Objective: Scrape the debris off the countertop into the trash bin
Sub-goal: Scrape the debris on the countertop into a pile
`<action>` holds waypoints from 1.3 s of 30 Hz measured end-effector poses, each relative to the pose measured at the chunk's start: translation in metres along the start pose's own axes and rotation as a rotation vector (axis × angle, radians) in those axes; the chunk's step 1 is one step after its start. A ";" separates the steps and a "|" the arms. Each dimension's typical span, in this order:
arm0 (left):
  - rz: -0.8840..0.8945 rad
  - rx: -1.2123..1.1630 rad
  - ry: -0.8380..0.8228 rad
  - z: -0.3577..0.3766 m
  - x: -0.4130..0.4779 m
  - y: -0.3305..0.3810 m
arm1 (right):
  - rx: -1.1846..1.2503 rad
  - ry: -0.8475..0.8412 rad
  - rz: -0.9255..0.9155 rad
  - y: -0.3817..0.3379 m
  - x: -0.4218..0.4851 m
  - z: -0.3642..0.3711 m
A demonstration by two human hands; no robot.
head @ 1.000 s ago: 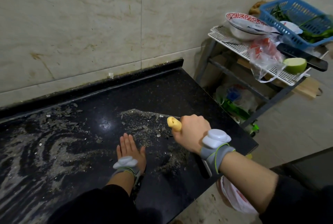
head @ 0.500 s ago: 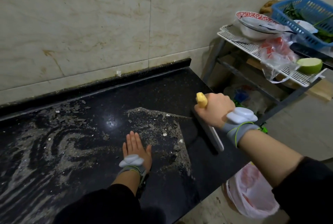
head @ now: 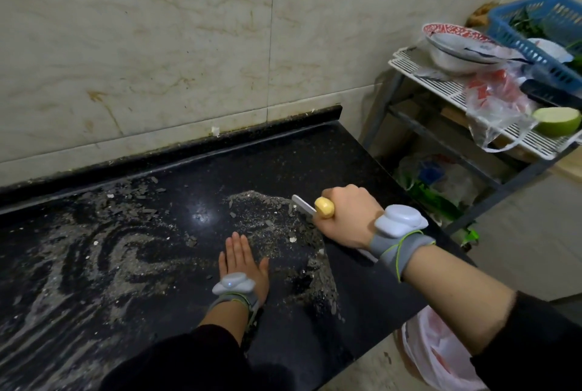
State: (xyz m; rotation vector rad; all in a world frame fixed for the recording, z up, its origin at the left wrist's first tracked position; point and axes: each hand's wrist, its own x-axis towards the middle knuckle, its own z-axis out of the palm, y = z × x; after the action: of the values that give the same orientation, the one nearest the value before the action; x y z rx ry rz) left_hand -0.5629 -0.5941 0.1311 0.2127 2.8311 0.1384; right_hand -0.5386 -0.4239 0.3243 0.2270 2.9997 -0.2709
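Grey crumbly debris [head: 277, 227] lies in a swept patch on the black countertop [head: 315, 157], with thinner streaks further left. My right hand [head: 346, 217] grips the yellow handle of a scraper [head: 324, 206]; its white blade edge [head: 302, 203] rests against the right side of the debris patch. My left hand [head: 242, 260] lies flat on the counter with straight fingers, just left of the pile. Below the counter's right front edge, a trash bin lined with a pink-white bag [head: 441, 356] shows partly behind my right forearm.
A wire rack [head: 447, 88] stands right of the counter, holding a bowl [head: 456, 44], a blue basket [head: 541, 32], a plastic bag [head: 497, 104] and a cut green fruit [head: 557, 121]. A tiled wall backs the counter. Bags sit on the rack's lower level.
My right hand lifted the scraper off to the right half a second ago, then came back left and down to the debris patch's right edge. My left hand stayed flat.
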 end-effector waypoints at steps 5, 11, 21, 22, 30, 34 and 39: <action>-0.011 -0.009 -0.004 0.000 0.000 0.000 | 0.051 0.094 0.099 0.004 0.012 -0.018; -0.011 0.001 -0.026 -0.002 0.000 0.001 | -0.040 0.103 0.110 0.015 0.034 -0.005; -0.006 -0.014 -0.039 -0.003 0.000 0.000 | -0.010 -0.006 -0.098 -0.028 0.010 0.012; -0.003 -0.018 -0.039 -0.003 0.000 0.000 | 0.008 -0.018 -0.101 -0.030 0.008 0.009; 0.007 -0.022 -0.039 -0.004 -0.001 -0.002 | 0.065 0.091 0.006 -0.024 0.028 -0.005; -0.001 -0.022 -0.031 -0.001 0.000 -0.002 | -0.038 0.136 0.037 -0.014 0.049 0.005; -0.009 -0.038 -0.012 0.002 0.001 -0.001 | -0.149 0.068 -0.051 -0.028 0.063 0.026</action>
State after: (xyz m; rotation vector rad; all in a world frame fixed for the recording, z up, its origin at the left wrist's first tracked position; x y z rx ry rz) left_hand -0.5634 -0.5951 0.1286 0.1916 2.8142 0.1888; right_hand -0.6023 -0.4472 0.2952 0.1486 3.0778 -0.0438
